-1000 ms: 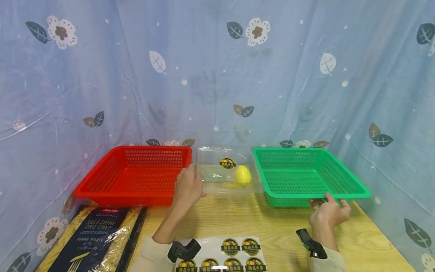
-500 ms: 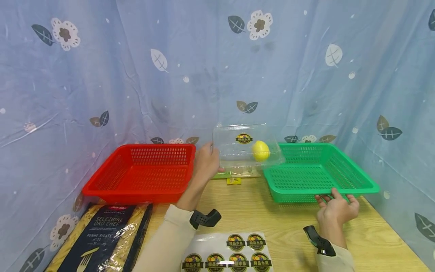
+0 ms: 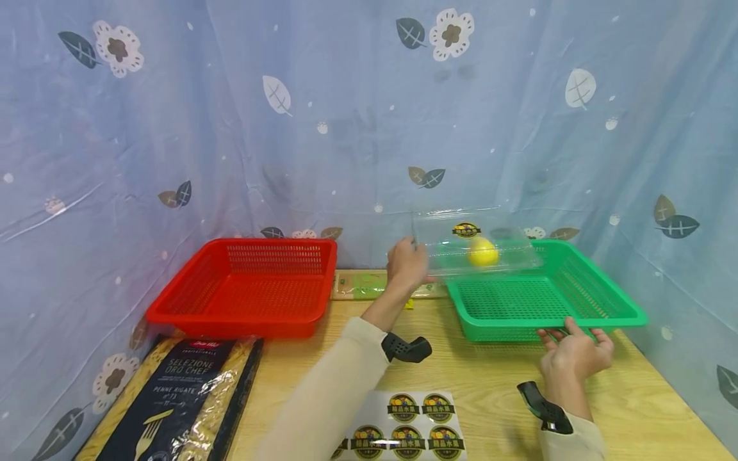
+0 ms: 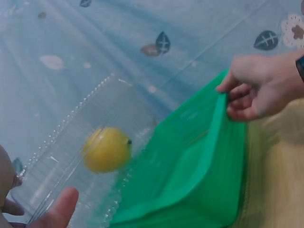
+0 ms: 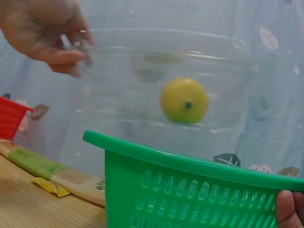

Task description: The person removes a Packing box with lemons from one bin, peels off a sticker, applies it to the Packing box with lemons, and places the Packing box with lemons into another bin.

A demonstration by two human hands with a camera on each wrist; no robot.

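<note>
My left hand [image 3: 407, 264] grips the left end of a clear plastic clamshell box [image 3: 438, 225], which bears a round dark fruit sticker [image 3: 466, 230]. Inside the box sits a yellow lemon [image 3: 483, 252]. The box hangs over the left rear part of the green basket [image 3: 507, 323]. In the left wrist view the left thumb [image 4: 61, 209] lies along the box's near side. My right hand [image 3: 576, 353] holds the basket's front rim, thumb on top and fingers below; the left wrist view shows this hand [image 4: 259, 85] on the rim too.
A red basket [image 3: 254, 326] stands at the left rear, with a bag of penne pasta [image 3: 184, 390] in front of it. A sticker sheet [image 3: 375, 410] lies at the front middle. By the curtain lie a flat long package [image 3: 360, 285] and a small yellow packet [image 3: 409, 304].
My left hand has lifted the clamshell box with the lemon from the table's rear middle and carried it right, over the green basket. The right hand stays on the rim.
</note>
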